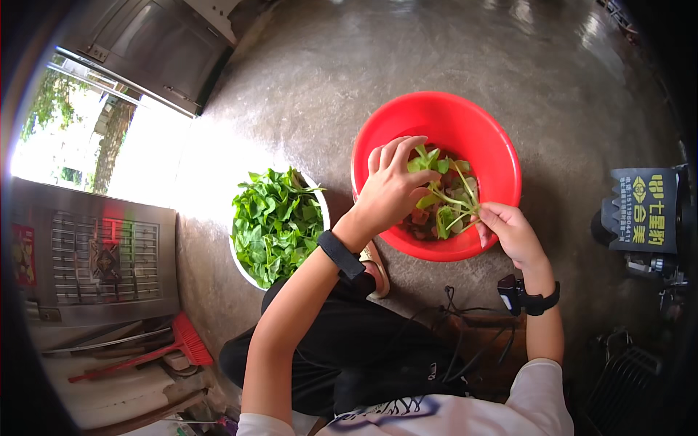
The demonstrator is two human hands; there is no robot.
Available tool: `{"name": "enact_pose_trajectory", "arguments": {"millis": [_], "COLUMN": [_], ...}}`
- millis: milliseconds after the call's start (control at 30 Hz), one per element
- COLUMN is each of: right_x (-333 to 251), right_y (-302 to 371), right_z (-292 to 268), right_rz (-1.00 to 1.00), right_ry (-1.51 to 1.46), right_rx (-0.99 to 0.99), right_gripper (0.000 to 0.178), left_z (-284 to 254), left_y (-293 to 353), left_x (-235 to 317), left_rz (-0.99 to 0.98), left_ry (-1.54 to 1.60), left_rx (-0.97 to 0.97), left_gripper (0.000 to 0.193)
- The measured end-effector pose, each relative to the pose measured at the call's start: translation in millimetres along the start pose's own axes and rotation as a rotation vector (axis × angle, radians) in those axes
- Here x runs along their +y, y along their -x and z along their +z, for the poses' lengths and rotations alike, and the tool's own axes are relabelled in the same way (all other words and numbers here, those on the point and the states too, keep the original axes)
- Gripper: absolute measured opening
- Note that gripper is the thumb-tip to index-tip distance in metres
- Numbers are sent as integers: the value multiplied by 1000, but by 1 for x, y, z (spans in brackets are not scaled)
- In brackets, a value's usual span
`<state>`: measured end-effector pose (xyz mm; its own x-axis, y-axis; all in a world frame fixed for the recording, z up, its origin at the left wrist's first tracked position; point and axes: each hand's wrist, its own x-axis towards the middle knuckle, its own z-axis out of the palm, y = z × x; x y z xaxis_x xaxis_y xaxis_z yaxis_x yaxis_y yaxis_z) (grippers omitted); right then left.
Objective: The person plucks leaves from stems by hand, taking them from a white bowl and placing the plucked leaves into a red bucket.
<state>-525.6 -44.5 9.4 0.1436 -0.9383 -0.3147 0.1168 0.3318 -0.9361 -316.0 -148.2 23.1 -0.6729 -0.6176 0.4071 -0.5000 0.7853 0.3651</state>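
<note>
Room: grey, glossy concrete floor [291, 109], daylight entering upper left. The leafy sprig [469, 206] is right of centre in the frame, over the red basin [502, 160]. The right hand [512, 232] pinches its joined stems; the left hand [396, 178] is open, fingers loosely curled beside the leaves, nothing visibly gripped. More plant matter lies in the basin, partly hidden. Left of centre: a white container [325, 211] heaped with greens [273, 225]; a sandalled foot [374, 269] sits between the vessels.

Risks (judged): a loosened pinch could drop the sprig; a hard tug could snap thin stems; a shifting foot could jolt either vessel.

Markings: yellow-and-white print on a dark cover [647, 211], far right; dark lettering on a white shirt [451, 418], bottom.
</note>
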Motion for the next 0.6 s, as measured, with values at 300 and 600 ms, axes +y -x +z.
{"name": "enact_pose_trajectory", "arguments": {"millis": [300,600], "right_x": [14,18], "right_y": [-3,-5], "right_z": [-7,26], "right_rz": [96,0], "right_ry": [-303,-95], "right_rx": [20,129], "right_gripper": [24,25], "left_z": [5,37], "left_y": [8,10], "left_x": [-11,0], "left_rz": [85,-197], "left_ry": [-18,-263], "left_rx": [-37,40], "left_gripper": [11,7]}}
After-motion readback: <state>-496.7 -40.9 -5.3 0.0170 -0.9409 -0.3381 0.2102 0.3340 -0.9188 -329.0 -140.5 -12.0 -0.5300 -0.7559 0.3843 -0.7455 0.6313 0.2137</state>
